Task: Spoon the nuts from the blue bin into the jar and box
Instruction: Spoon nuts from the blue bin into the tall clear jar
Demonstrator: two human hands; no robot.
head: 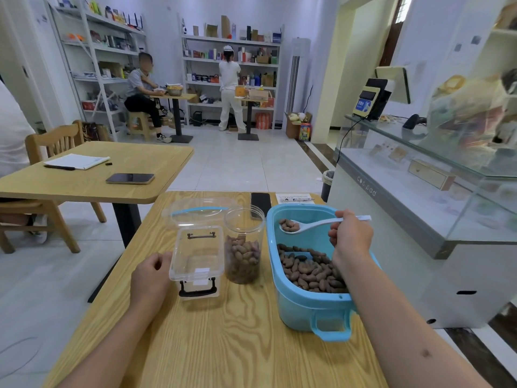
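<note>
Two bare forearms reach forward from the bottom of the view. The left hand (pixel 152 271) rests on the pale wooden bench (pixel 223 345), its fingers curled loosely inward toward the palm, holding nothing. The right forearm angles up and inward from the lower right, wrist raised. The right hand (pixel 351 233) has its grip closed round the handle of a white plastic spoon (pixel 313 226), fingers curled under, knuckles facing up.

Right hand (pixel 351 233) grips white spoon (pixel 313 224) by the handle, bowl loaded with nuts, held over blue bin (pixel 305 306). Bin holds nuts (pixel 310 271) at its near end. Jar (pixel 244 245) about half full. Clear box (pixel 197 256) left of jar, no nuts inside. Left hand (pixel 151 273) loosely curled on table (pixel 223 345), beside box.
</note>
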